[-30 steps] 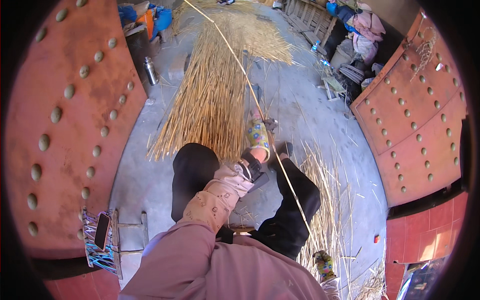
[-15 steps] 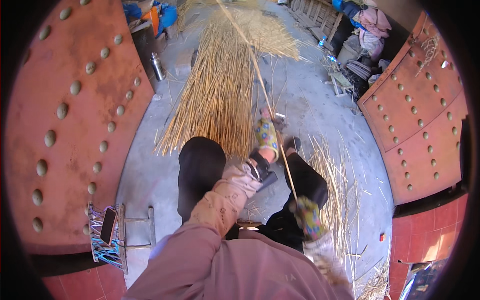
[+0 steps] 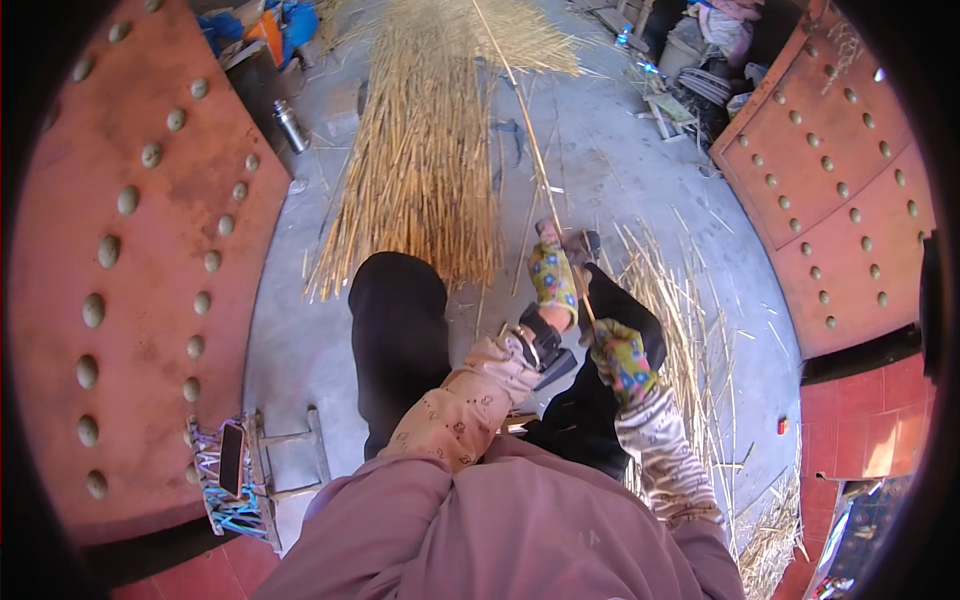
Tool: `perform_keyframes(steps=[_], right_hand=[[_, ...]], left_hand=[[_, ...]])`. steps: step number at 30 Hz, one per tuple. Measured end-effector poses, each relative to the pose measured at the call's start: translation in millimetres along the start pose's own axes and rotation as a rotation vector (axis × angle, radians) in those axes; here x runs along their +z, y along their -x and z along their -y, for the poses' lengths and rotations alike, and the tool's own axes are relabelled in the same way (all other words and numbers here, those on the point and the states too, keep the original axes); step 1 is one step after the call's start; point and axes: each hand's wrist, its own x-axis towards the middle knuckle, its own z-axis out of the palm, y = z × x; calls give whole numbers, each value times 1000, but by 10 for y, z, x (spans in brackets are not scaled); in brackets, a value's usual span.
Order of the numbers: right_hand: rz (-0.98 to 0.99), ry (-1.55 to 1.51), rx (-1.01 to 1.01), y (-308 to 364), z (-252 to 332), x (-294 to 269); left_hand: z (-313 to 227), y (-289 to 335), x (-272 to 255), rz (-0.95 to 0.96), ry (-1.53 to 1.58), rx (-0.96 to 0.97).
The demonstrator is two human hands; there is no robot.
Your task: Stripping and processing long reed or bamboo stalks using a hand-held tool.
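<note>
One long dry reed stalk (image 3: 522, 118) slants from the far edge of the view down to my hands. My left hand (image 3: 552, 262), in a flowered fabric glove, is closed around it, farther out than the other hand. A dark band with a black device circles my left wrist. Nearer to me, over my right knee, my right hand (image 3: 620, 355) in a matching glove grips the stalk's lower end. Beyond my knees lies a thick bundle of straw-coloured reed stalks (image 3: 420, 170), their cut ends toward me. Fingertip detail on both hands is hard to make out.
Thin peeled stalks and scraps (image 3: 680, 330) lie to my right. A steel flask (image 3: 290, 126) stands left of the bundle. At lower left, a small wooden stool (image 3: 290, 440) carries a phone (image 3: 231, 458). Red studded doors (image 3: 150, 260) flank both sides.
My right hand has moved forward and up along the stalk, closer to my left hand. My left hand has shifted slightly right. The whole view has tilted a little.
</note>
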Motion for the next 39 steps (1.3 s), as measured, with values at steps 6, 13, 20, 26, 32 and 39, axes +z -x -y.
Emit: perform_keyframes(steps=[6,13,20,26,32,39], right_hand=[[-74,-126,21,491,-862,-171],[178,-30,247,1183,-430,-494],[201,-247,92,168,-144,103],[105,-130,477,1444,-579,-455],[-92,210,515,1144,-402,-313],[295,-588,100,452,-507,-137]], left_hand=[[-827,-553,-310,-80,49,112],[-206,-201,-296,-45,-642,298],[-75,-162,-158,-52,94,-69],[-530,-579,-433,-323,-1993,343],[-151,68,-340,-241,-463,84],[-22,67,-219,-223,-518,127]])
